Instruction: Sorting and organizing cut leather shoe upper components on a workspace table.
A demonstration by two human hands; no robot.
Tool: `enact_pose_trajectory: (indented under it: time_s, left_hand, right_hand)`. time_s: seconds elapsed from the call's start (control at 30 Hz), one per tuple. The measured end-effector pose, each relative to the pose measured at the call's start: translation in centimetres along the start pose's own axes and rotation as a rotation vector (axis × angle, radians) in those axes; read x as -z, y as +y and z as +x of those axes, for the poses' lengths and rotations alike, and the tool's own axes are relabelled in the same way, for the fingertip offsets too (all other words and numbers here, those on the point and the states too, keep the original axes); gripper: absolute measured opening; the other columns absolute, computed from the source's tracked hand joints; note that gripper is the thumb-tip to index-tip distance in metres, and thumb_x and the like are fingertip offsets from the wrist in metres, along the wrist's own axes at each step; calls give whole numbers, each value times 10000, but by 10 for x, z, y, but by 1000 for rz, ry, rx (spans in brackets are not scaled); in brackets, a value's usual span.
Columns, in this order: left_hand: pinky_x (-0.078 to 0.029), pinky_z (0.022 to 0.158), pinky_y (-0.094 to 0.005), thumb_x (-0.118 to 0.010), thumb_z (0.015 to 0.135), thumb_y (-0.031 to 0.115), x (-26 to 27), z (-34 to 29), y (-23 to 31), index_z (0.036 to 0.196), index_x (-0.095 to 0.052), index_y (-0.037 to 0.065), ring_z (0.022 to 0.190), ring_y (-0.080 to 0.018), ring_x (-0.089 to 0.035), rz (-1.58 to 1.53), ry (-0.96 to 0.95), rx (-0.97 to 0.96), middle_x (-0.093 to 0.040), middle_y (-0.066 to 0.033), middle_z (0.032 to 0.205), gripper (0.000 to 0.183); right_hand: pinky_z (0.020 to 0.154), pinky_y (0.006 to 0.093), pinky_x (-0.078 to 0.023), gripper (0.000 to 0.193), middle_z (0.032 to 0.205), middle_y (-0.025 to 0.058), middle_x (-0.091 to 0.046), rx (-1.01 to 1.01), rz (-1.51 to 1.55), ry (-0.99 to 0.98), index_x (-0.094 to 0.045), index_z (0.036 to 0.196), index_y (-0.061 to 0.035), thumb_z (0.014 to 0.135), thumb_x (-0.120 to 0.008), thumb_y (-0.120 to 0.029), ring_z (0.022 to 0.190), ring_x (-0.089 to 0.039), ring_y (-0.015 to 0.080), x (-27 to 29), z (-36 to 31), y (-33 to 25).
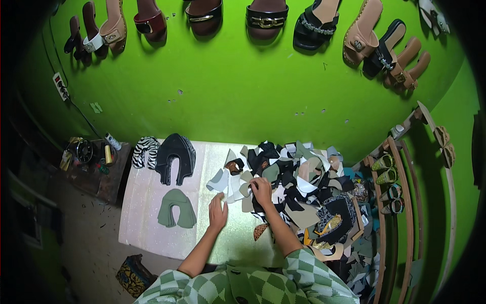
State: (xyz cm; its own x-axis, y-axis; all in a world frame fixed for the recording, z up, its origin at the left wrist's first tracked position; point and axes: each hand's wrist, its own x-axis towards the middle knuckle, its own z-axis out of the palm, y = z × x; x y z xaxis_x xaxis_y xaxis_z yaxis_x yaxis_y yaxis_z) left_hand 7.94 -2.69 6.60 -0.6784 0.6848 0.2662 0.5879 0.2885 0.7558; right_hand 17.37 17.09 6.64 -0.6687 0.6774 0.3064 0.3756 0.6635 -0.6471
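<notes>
At the left edge of a heap of cut material scraps [304, 172], my right hand [260, 191] has its fingers bent together on a grey-beige scrap [245, 183]. My left hand [217, 213] rests low over the white table [202, 243], fingers stretched out and nothing in them. Just beyond its fingertips lie some white scraps [234, 188]. To the left are U-shaped cut pieces in stacks: olive green [183, 205], black [183, 148] behind it, and zebra-striped [144, 151] at the far left corner.
Sandals [266, 20] hang along the green wall [228, 91]. A wooden rack [400, 218] with small shoes stands right, above more scraps. A dark side table [96, 175] with thread spools stands left. A patterned bag [134, 276] lies on the floor. A power strip [60, 87] hangs left.
</notes>
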Motion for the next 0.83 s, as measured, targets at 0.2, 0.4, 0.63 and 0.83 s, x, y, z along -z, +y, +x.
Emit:
enact_pose_trajectory:
  time_s: [0.2, 0.4, 0.63, 0.83]
  left_hand:
    - [-344, 1005, -398, -506, 800, -37, -4, 21, 30, 1229, -443, 1, 1151, -360, -465, -170, -81, -84, -492, -196, 1201, 435]
    - [-363, 1000, -362, -572, 691, -93, 22, 26, 62, 1180, -554, 74, 1196, -295, -458, -405, -193, -126, -493, -129, 1240, 518]
    - [-368, 985, -367, -636, 672, -17, 37, 9, 61, 1022, -656, 76, 1175, -278, -470, -262, -325, -310, -504, -100, 1251, 363]
    - [-314, 1030, -379, -607, 768, 32, 39, 4, 43, 978, -656, 47, 1223, -236, -429, -496, -540, 78, -514, -105, 1264, 216]
  right_hand:
    - [734, 300, -485, 92, 821, 123, -648, -38, 440, 55, -628, 867, 13, 780, -633, -19, 793, -644, 250, 36, -16, -37]
    - [821, 261, -458, 107, 900, 55, -637, -161, 770, -81, -609, 915, 16, 813, -623, -10, 879, -604, 125, 47, -50, -51]
    - [682, 267, -491, 346, 878, 62, -646, -394, 841, -201, -506, 1113, -20, 796, -645, -25, 809, -625, 128, 26, -82, -51]
    - [787, 306, -491, 481, 1164, 38, -585, -807, 1147, -544, -416, 1271, -140, 869, -636, -287, 1023, -610, 193, 21, -97, -50]
